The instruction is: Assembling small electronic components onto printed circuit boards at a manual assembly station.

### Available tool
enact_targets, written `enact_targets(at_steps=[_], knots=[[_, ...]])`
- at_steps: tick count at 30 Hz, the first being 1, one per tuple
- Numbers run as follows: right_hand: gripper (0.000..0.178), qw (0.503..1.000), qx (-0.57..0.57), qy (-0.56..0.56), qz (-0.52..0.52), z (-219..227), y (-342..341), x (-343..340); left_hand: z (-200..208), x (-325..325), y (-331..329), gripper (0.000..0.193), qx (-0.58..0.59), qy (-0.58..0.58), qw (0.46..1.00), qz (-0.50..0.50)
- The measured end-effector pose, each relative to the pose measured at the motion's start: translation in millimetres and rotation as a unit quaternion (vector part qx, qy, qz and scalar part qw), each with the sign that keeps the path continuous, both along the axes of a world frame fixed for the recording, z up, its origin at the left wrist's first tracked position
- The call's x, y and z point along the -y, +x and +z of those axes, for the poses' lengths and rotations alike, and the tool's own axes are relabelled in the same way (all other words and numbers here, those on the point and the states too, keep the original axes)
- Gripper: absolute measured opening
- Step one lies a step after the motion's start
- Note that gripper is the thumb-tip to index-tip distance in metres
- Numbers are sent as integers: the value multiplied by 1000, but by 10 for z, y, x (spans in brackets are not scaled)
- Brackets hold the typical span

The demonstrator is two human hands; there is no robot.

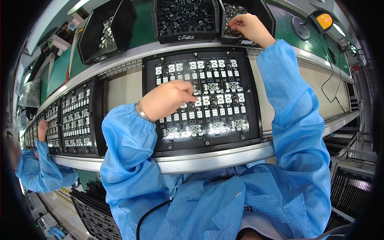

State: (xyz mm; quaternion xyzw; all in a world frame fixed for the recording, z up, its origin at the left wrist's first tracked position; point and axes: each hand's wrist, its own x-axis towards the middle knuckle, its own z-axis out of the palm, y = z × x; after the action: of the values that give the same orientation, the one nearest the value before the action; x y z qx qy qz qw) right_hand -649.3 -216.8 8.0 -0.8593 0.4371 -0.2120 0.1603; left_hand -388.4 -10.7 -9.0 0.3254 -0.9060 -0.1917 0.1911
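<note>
A black tray [255,116] holding a panel of circuit boards [200,116] with rows of white parts lies in front of me. Over the middle of the panel, my left hand [166,98] has its fingertips pinched together close to the boards; whatever they hold is too small to name. My right hand [252,30] reaches into the front of the black bin [260,16] at the far right, which contains small silvery parts [234,12]. Its thumb and fingers are closed at those parts, and anything between them cannot be made out.
The middle bin [186,39] contains dark round components; the left bin [90,50] has silvery pieces. A metal rail [216,158] edges the line. More board trays [96,120] sit left, beside a co-worker's hand [42,130]. An orange-topped device [323,21] with cable stands far right.
</note>
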Motion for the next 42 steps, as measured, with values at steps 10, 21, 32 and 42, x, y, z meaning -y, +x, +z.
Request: enact_targets(at_steps=[10, 21, 32, 42], knots=[[18, 999, 28, 25, 14, -77, -81, 145, -18, 43, 47, 24, 9, -8, 1000, -14], [18, 999, 20, 20, -21, 77, -99, 123, 70, -62, 38, 27, 98, -59, 993, -17], [14, 998, 47, -35, -35, 181, -169, -9, 740, 637, 106, 12, 130, -247, 951, 135], [13, 963, 241, -97, 74, 149, 272, -841, 507, 1559, -21, 8, 404, -242, 858, 206]])
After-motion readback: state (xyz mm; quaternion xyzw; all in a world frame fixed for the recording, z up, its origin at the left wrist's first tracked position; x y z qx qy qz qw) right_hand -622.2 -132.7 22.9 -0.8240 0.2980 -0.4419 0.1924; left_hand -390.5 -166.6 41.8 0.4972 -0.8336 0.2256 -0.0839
